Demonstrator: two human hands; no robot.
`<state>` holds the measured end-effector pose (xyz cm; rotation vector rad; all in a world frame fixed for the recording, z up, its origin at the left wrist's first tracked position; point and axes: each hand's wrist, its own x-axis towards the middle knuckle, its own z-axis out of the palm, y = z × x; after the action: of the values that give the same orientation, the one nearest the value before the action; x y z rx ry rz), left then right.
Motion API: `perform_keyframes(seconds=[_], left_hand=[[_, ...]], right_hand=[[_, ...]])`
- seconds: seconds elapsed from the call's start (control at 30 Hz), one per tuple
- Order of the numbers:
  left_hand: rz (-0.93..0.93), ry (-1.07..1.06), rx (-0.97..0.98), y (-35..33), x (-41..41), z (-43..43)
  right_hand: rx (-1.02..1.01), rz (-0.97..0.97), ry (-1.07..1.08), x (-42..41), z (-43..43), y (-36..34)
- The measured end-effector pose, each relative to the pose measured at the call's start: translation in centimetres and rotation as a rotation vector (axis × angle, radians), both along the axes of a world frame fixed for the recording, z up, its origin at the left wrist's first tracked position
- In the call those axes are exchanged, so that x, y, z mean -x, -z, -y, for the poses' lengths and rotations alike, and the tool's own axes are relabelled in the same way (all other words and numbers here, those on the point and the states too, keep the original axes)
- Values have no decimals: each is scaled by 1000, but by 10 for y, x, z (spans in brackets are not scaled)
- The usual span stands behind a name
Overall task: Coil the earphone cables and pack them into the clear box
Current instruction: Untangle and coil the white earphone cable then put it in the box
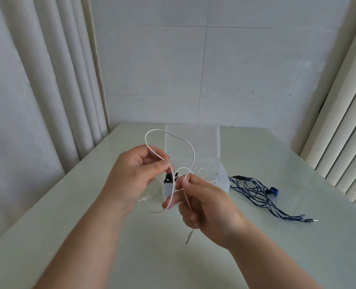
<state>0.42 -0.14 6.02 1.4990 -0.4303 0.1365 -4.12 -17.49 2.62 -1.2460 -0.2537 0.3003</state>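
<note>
My left hand (135,176) pinches a white earphone cable (190,148) between thumb and fingers, and a tall loop of it arches above both hands. My right hand (206,207) pinches the same cable lower down, and its plug end dangles below that hand. Behind my hands stands the clear box (221,176) with its lid raised; black earphones (169,177) and some white cable lie inside. A blue earphone cable (260,193) lies loose on the table to the right of the box.
The pale table (89,215) stretches out under my arms, with a bare stretch at the front. Curtains hang on the left and vertical blinds on the right, with a tiled wall behind the table's far edge.
</note>
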Motion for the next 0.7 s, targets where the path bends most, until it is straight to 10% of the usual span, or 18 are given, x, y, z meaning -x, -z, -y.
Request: perform_keyframes(seconds=[0.37,0.53,0.7], left_hand=[[-282,-60,604,-4,-17,-24],[-283,-129,670,2,-24,-29],[-237,-4,657,6,-27,-27]], right_hand=[[294,-14,-292,4,38,-16],[587,116,-65,2,52,-23],[409,83,150,-4,56,-21]])
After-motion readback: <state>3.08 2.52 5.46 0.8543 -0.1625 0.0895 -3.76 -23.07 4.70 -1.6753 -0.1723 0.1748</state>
